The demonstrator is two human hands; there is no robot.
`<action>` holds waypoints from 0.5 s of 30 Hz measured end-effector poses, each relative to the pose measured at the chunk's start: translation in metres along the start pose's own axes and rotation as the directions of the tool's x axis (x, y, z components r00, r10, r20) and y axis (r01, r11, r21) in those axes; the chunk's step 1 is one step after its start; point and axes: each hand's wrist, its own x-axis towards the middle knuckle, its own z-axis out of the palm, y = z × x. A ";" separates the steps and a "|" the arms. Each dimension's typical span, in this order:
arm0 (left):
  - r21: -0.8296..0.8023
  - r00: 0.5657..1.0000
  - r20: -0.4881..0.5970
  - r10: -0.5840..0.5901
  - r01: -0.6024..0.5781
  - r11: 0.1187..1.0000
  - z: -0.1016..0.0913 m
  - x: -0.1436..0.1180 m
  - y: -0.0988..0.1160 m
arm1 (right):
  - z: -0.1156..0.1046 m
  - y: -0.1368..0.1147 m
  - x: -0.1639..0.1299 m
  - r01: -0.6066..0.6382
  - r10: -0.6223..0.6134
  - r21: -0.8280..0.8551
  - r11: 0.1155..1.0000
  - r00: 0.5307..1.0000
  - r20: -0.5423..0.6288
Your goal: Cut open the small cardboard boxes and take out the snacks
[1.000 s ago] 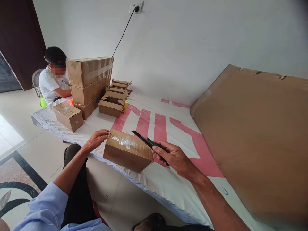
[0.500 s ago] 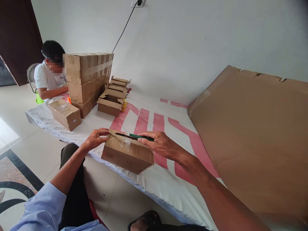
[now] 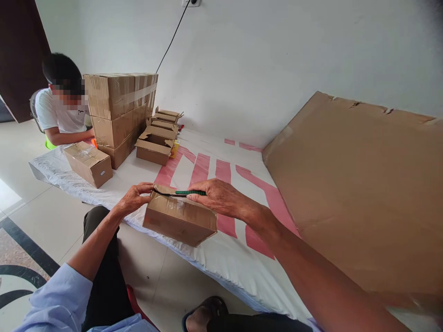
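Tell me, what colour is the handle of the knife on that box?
Green, seen in the head view: the knife handle in the right hand.

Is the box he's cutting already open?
No, the taped box is closed; the right hand lays a green-handled knife along its top edge.

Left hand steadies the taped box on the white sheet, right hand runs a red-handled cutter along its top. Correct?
Not quite: the cutter has a green handle, not red, as the head view shows. The rest holds: the left hand steadies the taped box on the white sheet, and the right hand holds the cutter along its top.
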 end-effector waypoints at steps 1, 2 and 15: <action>-0.001 1.000 0.002 0.002 -0.002 1.000 0.000 0.000 0.000 | -0.001 -0.002 0.001 0.000 0.001 -0.028 1.000 1.000 0.007; 0.000 1.000 0.004 0.004 -0.004 1.000 0.000 0.000 0.000 | -0.002 -0.002 0.002 0.003 -0.002 -0.055 0.998 1.000 0.015; 0.006 0.998 0.059 0.018 -0.018 1.000 0.003 0.003 -0.005 | -0.015 0.036 -0.040 -0.055 0.055 -0.111 0.992 0.998 -0.002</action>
